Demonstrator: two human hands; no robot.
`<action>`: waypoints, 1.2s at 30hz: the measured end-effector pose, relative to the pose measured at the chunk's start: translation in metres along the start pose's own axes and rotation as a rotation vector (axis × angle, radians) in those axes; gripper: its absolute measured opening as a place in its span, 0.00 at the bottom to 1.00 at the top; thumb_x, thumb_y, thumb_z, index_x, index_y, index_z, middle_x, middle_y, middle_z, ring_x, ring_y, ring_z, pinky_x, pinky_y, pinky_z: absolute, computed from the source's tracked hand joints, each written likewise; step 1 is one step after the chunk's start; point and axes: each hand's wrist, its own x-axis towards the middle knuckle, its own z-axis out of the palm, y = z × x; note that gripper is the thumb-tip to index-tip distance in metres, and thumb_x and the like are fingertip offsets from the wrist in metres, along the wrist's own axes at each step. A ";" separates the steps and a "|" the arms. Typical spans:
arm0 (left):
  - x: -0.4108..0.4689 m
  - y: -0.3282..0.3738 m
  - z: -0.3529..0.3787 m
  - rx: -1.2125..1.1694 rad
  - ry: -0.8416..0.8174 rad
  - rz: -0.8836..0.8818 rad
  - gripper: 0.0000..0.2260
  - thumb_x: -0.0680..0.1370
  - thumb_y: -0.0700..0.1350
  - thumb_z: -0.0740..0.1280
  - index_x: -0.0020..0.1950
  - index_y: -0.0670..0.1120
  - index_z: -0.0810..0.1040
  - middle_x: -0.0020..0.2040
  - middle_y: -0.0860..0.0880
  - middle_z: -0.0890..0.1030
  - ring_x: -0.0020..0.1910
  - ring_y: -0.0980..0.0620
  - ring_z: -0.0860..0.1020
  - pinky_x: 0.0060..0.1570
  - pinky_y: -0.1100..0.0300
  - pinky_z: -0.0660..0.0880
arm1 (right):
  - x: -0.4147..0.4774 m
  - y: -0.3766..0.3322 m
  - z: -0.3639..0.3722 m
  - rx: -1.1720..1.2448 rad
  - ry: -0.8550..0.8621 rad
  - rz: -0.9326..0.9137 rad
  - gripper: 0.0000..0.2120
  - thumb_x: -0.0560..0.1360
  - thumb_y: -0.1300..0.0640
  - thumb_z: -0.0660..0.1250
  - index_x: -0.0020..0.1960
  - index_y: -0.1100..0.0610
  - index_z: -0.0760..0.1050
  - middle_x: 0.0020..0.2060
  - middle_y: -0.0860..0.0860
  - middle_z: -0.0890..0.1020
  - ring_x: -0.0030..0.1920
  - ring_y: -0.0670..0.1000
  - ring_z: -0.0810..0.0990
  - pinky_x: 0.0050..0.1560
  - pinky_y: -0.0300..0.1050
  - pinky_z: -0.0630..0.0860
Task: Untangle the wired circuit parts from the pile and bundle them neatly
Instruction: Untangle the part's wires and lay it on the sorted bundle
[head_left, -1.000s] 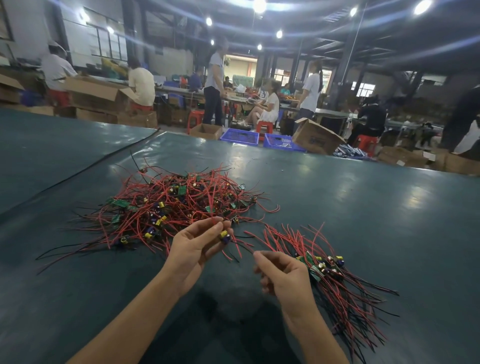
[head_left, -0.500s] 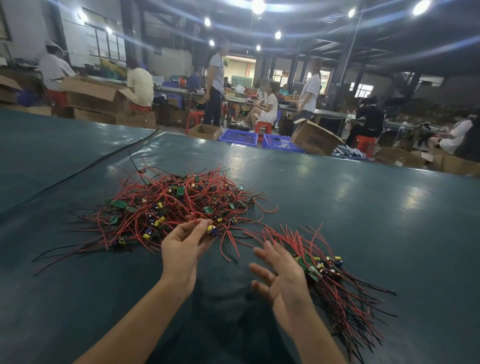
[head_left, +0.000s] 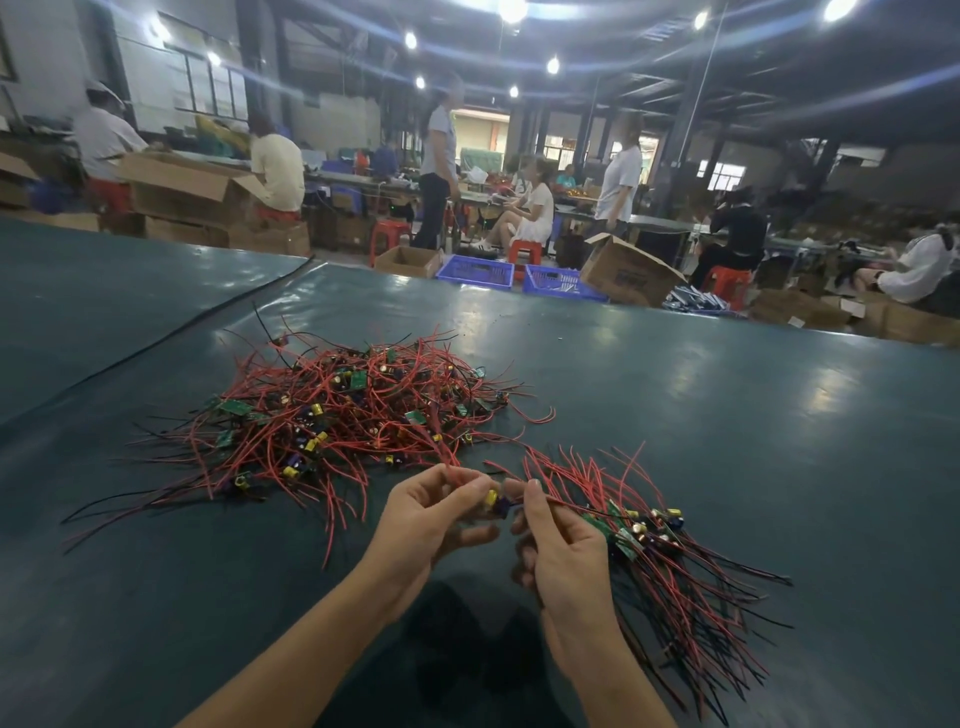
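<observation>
A tangled pile (head_left: 332, 421) of red and black wires with small green boards and yellow capacitors lies on the dark green table (head_left: 727, 426), ahead and to the left. A straighter bundle (head_left: 670, 566) of the same parts lies at the right. Between the two, my left hand (head_left: 431, 519) pinches one wired circuit part (head_left: 493, 500) by its red wires, lifted just above the table. My right hand (head_left: 558, 551) pinches the same part's wires from the other side, its back toward me.
A seam or black cable (head_left: 171, 340) runs diagonally across the table at the left. Beyond the far edge stand cardboard boxes (head_left: 626, 273), blue crates (head_left: 475, 271), red stools and several seated and standing people.
My left hand has pulled one part out of the pile toward me. My right hand, open with spread fingers half a second ago, has closed on that part's wires.
</observation>
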 end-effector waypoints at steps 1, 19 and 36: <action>-0.001 0.000 0.001 0.038 -0.011 -0.036 0.13 0.64 0.50 0.76 0.43 0.45 0.83 0.46 0.42 0.85 0.41 0.48 0.83 0.35 0.59 0.79 | 0.000 0.000 0.001 -0.008 -0.020 -0.010 0.14 0.70 0.44 0.68 0.42 0.53 0.86 0.30 0.50 0.81 0.29 0.52 0.77 0.33 0.44 0.76; -0.002 0.000 0.002 0.353 -0.144 -0.004 0.08 0.65 0.49 0.75 0.33 0.45 0.82 0.31 0.42 0.82 0.29 0.50 0.79 0.32 0.61 0.77 | 0.007 0.002 -0.004 -0.099 0.183 0.016 0.11 0.76 0.49 0.69 0.38 0.50 0.86 0.28 0.48 0.79 0.28 0.47 0.74 0.31 0.43 0.74; 0.000 -0.005 0.000 0.268 -0.164 0.011 0.09 0.66 0.47 0.74 0.37 0.42 0.82 0.33 0.42 0.82 0.29 0.51 0.78 0.31 0.62 0.76 | 0.022 -0.009 -0.029 0.106 0.357 -0.056 0.13 0.75 0.50 0.71 0.36 0.56 0.84 0.24 0.45 0.72 0.21 0.41 0.62 0.19 0.34 0.61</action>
